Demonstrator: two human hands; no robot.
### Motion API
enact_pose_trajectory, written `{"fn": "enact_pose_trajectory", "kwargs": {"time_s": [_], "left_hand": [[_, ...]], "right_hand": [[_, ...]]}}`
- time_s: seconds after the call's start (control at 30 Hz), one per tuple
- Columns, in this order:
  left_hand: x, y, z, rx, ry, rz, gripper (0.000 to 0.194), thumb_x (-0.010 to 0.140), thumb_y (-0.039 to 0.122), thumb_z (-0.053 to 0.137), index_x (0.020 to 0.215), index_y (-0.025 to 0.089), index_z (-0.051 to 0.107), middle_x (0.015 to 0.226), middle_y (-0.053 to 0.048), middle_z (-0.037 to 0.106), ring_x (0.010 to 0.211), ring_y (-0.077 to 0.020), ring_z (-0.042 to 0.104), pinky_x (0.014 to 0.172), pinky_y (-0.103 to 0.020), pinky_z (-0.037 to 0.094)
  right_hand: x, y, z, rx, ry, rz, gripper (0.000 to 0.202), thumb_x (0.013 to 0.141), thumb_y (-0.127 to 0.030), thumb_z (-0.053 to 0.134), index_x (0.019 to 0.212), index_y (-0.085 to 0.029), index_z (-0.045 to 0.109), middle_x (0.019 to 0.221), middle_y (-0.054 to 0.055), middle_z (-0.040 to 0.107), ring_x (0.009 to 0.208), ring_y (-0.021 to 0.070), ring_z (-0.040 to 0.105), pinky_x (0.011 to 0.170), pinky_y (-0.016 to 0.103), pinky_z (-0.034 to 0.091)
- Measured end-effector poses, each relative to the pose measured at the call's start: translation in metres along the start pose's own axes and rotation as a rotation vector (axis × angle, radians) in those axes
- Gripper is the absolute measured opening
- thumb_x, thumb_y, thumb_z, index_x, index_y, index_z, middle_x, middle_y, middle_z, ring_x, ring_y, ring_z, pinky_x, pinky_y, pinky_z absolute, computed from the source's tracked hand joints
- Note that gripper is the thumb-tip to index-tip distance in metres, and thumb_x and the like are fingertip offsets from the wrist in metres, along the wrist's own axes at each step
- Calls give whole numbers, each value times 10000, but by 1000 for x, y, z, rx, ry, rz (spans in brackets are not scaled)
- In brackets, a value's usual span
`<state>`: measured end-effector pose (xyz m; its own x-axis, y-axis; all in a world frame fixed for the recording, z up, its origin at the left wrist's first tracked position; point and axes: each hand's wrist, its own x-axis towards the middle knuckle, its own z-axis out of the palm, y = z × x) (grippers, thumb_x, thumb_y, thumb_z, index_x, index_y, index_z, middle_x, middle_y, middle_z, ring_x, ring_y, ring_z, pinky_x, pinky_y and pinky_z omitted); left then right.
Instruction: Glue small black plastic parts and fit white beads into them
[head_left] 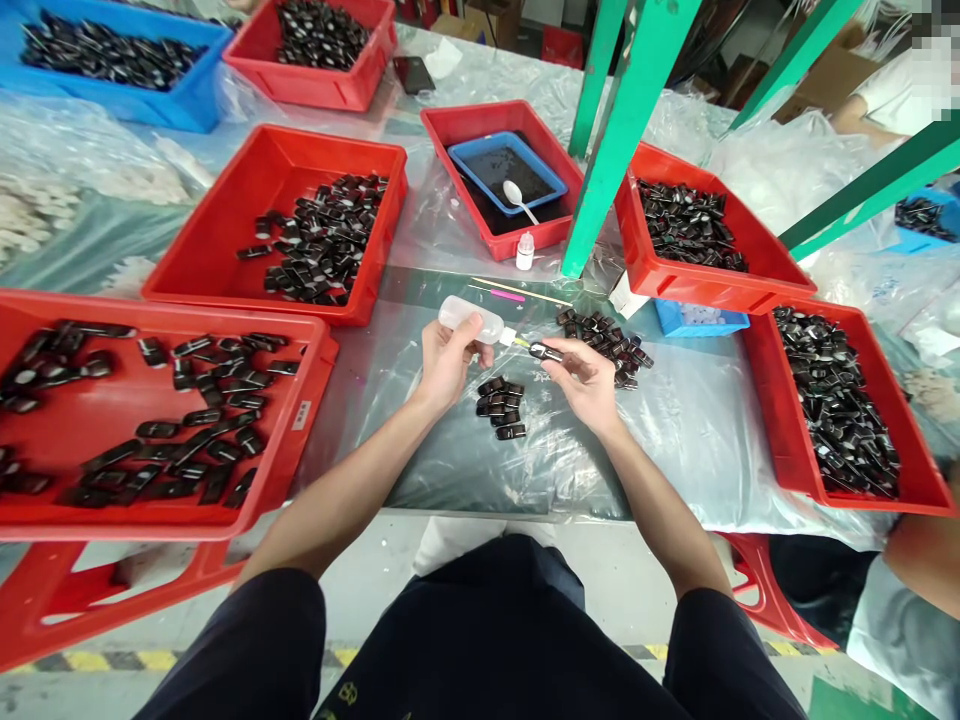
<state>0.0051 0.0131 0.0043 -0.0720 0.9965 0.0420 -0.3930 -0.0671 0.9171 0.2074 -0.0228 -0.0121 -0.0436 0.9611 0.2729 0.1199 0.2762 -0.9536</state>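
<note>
Six red bins [217, 225] stand around the squeeze bottle [469, 318] on a plastic-covered table [690, 440]. The bottle is in the left hand [444, 368], thumb and fingers wrapped round its body. To its right, the right hand [589, 380] pinches a dark glossy piece [546, 352] between thumb and fingertips; the bottle's nozzle [516, 341] points at the piece, though I cannot tell whether it touches.

Left of the bottle and nearer the person, one bin [67, 430] holds scattered dark pieces with much red floor showing. Left and farther off, another [232, 195] has its pieces heaped toward its right side. Beyond that, a third bin [311, 88] and a blue bin [161, 105] both carry dark heaps. Straight beyond the bottle, a bin [551, 230] contains a blue tray [476, 148] of dark material with a white spoon [513, 192] in it. Right of the bottle stand two well-filled bins, one farther [720, 285], one nearer [780, 420], with a small blue box [670, 320] of pale bits beside them. Loose pieces lie in a small cluster [501, 405] on the near side of the bottle and a larger heap [600, 335] to its right.
</note>
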Motion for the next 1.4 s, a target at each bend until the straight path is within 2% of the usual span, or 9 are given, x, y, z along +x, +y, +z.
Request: {"fn": "enact_pose_trajectory", "kwargs": {"time_s": [0.13, 0.37, 0.53, 0.7, 0.83, 0.97, 1.1, 1.27, 1.4], "left_hand": [[0, -1, -1, 7, 9, 7, 547, 646, 679, 926, 702, 173, 724, 530, 3, 621, 403, -96, 530, 392, -229, 400], [-1, 0, 0, 8, -5, 9, 567, 642, 696, 932, 705, 170, 730, 531, 11, 625, 401, -96, 540, 400, -225, 415], [-1, 1, 1, 23, 10, 17, 558, 649, 683, 928, 713, 166, 729, 544, 2, 636, 407, -98, 540, 401, -230, 412], [-2, 2, 1, 15, 12, 7, 539, 649, 660, 926, 710, 161, 729, 540, -7, 632, 406, -104, 539, 403, -240, 414], [-2, 2, 2, -5, 15, -4, 543, 633, 674, 924, 722, 172, 735, 548, -3, 641, 412, -111, 548, 403, -242, 415], [1, 1, 1, -26, 54, -1, 530, 644, 663, 914, 720, 177, 718, 558, -2, 646, 406, -107, 539, 402, -241, 404], [5, 1, -1, -36, 119, -14, 474, 711, 612, 869, 703, 176, 684, 522, 15, 589, 413, -103, 527, 400, -234, 393], [9, 2, -3, -53, 175, -15, 444, 779, 580, 822, 664, 190, 643, 492, 26, 538, 406, -96, 498, 401, -233, 378], [9, 0, -3, -57, 185, -3, 445, 806, 580, 818, 672, 197, 635, 519, 19, 558, 417, -96, 501, 411, -241, 371]], "right_hand": [[0, 0, 0, -3, 3, -17, 247, 910, -401, 807, 1110, -256, 827, 1039, 52, 806, 690, 139, 577, 587, 300, 475], [1, 1, 0, -48, 2, -25, 297, 934, -464, 788, 1134, -248, 821, 1033, 62, 796, 701, 144, 591, 594, 304, 488], [0, 1, 0, -43, 6, -25, 279, 932, -443, 789, 1130, -252, 826, 996, 54, 787, 700, 146, 586, 594, 303, 484], [0, 1, 0, -22, 9, -14, 260, 917, -404, 797, 1127, -256, 833, 1044, 59, 801, 703, 144, 584, 595, 303, 489], [1, 2, -1, -42, 14, -2, 298, 916, -457, 796, 1133, -256, 832, 1070, 66, 805, 706, 147, 594, 586, 304, 491], [1, 5, -1, -48, 24, -4, 305, 921, -475, 790, 1134, -258, 823, 1121, 66, 804, 712, 144, 600, 607, 306, 513], [2, 7, -1, -55, 27, -5, 311, 912, -478, 802, 1120, -247, 815, 1115, 70, 806, 726, 146, 624, 615, 304, 515], [-1, 7, 0, -116, -13, 7, 352, 920, -523, 791, 1113, -229, 803, 1064, 73, 799, 716, 146, 619, 595, 293, 496], [-5, 6, 3, -257, -136, -37, 302, 968, -487, 753, 1139, -244, 809, 910, 45, 762, 694, 166, 617, 648, 319, 527]]}}
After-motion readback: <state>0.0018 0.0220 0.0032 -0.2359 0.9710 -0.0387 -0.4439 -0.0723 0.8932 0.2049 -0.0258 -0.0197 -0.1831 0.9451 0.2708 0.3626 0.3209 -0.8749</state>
